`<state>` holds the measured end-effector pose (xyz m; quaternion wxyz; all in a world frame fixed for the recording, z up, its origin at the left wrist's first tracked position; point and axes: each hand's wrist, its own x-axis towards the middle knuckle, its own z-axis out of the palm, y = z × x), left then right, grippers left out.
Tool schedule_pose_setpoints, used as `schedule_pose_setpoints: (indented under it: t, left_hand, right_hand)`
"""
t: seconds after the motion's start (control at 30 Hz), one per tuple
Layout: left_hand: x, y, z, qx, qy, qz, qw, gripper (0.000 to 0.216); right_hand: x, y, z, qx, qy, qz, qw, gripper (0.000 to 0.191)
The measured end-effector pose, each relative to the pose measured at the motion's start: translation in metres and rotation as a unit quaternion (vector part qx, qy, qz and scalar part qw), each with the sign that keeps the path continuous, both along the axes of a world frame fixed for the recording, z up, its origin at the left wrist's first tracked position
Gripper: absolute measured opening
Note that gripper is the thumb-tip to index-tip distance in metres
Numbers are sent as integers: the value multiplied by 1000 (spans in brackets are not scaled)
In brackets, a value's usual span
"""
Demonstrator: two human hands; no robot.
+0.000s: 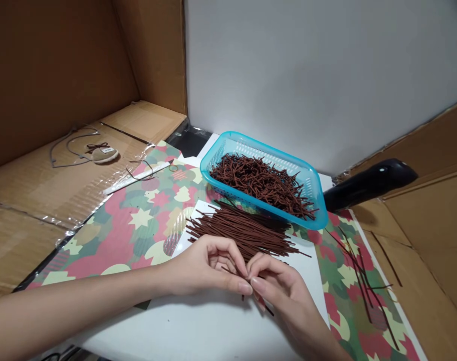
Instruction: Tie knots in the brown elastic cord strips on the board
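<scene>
Near the front of the white board [198, 321], my two hands meet fingertip to fingertip. My left hand [209, 268] pinches a thin brown cord [269, 311] between thumb and forefinger. Against it, my right hand [279, 286] is closed in a pinch on the same cord. Short ends stick out below and beside the fingers; the middle is hidden by them. Just beyond my hands lies a pile of straight brown cords [243, 230], roughly parallel. Behind that pile stands a blue perforated basket [260, 145] holding a heap of short, tangled brown cord pieces [258, 178].
Several loose cords [360, 271] lie at the right on the patterned sheet [138, 240]. A black handle-like object [371, 183] juts out beside the basket. At left are a white strip [138, 178] and a beige pad with a brown bow [105, 154]. Cardboard walls [153, 50] stand around.
</scene>
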<state>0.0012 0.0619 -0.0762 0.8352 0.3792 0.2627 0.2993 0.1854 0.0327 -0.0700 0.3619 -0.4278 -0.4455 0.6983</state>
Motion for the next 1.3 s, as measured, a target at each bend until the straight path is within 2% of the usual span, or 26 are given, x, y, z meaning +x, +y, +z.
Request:
schedule_pose_setpoints:
  t: [0.17, 0.33, 0.47, 0.73, 1.03, 1.2, 1.3]
  left_hand:
    - [1, -1, 0, 52, 53, 13, 997, 29]
    - [0, 2, 2, 19, 44, 33, 998, 27]
    - [-1, 4, 2, 6, 35, 34, 999, 27]
    - [-1, 3, -7, -34, 32, -13, 999, 33]
    - [-1, 3, 0, -4, -46, -54, 997, 22]
    - [-2, 1, 1, -5, -36, -81, 996, 21]
    - [-1, 0, 1, -10, -40, -86, 995, 22]
  right_hand:
    - [-2, -1, -6, -19, -27, -28, 999, 16]
    - [3, -1, -7, -15, -14, -37, 999, 19]
    - [6, 3, -8, -41, 35, 0, 999, 22]
    - [4, 3, -9, -54, 67, 55, 995, 18]
    - [2, 1, -11, -82, 144, 76, 983, 20]
    - [-2, -3, -17, -68, 175, 80, 979, 22]
    - [-3, -6, -16, -70, 158, 87, 981, 22]
